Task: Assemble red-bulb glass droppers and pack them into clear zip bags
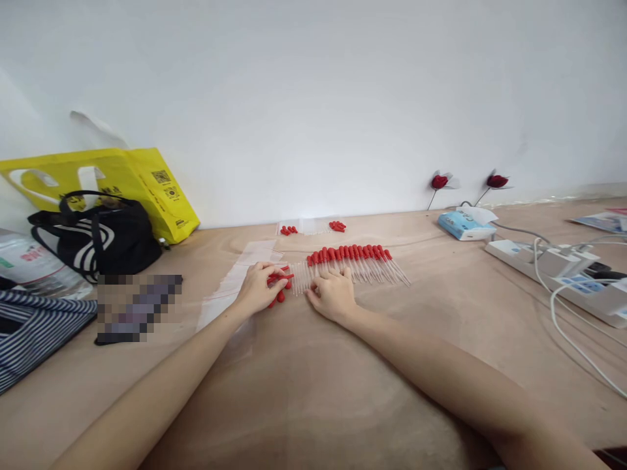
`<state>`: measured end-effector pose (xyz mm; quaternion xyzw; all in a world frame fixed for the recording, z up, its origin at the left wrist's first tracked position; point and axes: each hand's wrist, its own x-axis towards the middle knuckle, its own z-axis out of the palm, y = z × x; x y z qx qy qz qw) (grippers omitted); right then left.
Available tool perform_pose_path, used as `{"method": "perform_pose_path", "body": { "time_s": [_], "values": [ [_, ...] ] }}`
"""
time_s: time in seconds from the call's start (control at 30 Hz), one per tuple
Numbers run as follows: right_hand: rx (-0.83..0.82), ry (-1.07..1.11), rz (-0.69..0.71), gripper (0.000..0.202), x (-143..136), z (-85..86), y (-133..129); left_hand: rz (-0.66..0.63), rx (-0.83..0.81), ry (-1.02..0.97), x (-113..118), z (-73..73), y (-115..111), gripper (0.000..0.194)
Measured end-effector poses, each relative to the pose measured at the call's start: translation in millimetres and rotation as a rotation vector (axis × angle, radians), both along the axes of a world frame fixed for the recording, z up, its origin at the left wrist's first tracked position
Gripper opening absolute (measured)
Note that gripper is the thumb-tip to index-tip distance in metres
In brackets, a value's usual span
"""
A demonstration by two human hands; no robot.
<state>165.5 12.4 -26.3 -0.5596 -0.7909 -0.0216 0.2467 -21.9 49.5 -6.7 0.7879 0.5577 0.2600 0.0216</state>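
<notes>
On the wooden table, a row of clear thin tubes with red bulbs (347,253) runs to the right. Left of it lie several clear tubes without bulbs (298,279). My left hand (259,287) is closed at the left end of these tubes, its thumb and fingers on a red bulb, with loose red bulbs (280,296) beside and below it. My right hand (334,294) rests over the tubes near the row's left part, its fingers curled down; whether it grips a tube is hidden. Clear plastic bags (240,277) lie behind and left of my left hand.
Farther back are two small groups of red bulbs (289,230). A yellow bag (161,189), black bag (117,235) and blurred-out flat object (140,310) stand or lie left. On the right are a tissue pack (465,224), power strips (563,277) with cables, and two red flowers (439,181).
</notes>
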Motion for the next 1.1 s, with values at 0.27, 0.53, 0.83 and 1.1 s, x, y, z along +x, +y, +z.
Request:
{"method": "perform_pose_path", "body": {
  "time_s": [0.27,0.53,0.83,1.1],
  "values": [
    [-0.094,-0.015,-0.140,0.029,-14,9.9,4,0.025,-0.068,-0.006,7,0.9,8,0.015],
    [-0.280,-0.076,-0.241,0.024,-22,25.2,11,0.097,0.019,-0.104,10,0.2,-1,0.014],
    [-0.251,-0.141,-0.185,0.021,-18,32.3,2,0.058,0.112,-0.181,14,-3.5,-11,0.012],
    [-0.014,-0.163,-0.036,0.020,39,14.9,-15,-0.082,0.082,-0.127,16,13.5,-27,0.011]
  ]
}}
